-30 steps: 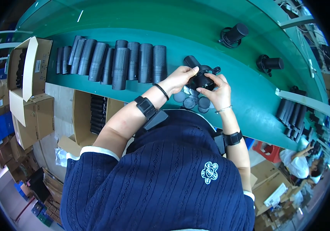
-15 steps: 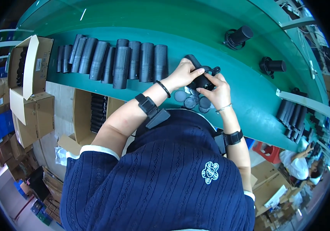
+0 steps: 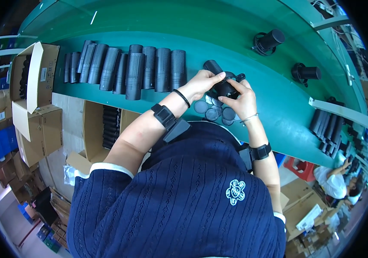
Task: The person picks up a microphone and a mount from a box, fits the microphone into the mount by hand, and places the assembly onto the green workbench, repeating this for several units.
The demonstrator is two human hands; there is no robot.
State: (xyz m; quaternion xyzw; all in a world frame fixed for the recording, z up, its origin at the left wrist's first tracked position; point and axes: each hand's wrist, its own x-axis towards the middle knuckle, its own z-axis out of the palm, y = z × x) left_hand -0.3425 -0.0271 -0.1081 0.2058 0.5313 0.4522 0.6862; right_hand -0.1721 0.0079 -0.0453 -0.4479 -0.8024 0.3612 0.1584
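**Both hands on a black cylinder over the green bench**

The black cylindrical part [image 3: 220, 81] is held above the near side of the green bench [image 3: 274, 107], the left hand [image 3: 201, 84] wrapped around its left end and the right hand [image 3: 242, 96] closed on its right side. It looks matte, tube-shaped and tilted. Just below it lie several round dark caps [image 3: 214, 111]. To the left, a row of black ribbed tubes [image 3: 136, 69] lies side by side. Two more black assemblies [image 3: 270, 41] sit farther back. Bare green surface lies between these and the bench's near edge. Open cardboard boxes [image 3: 33, 77] stand off the left end.
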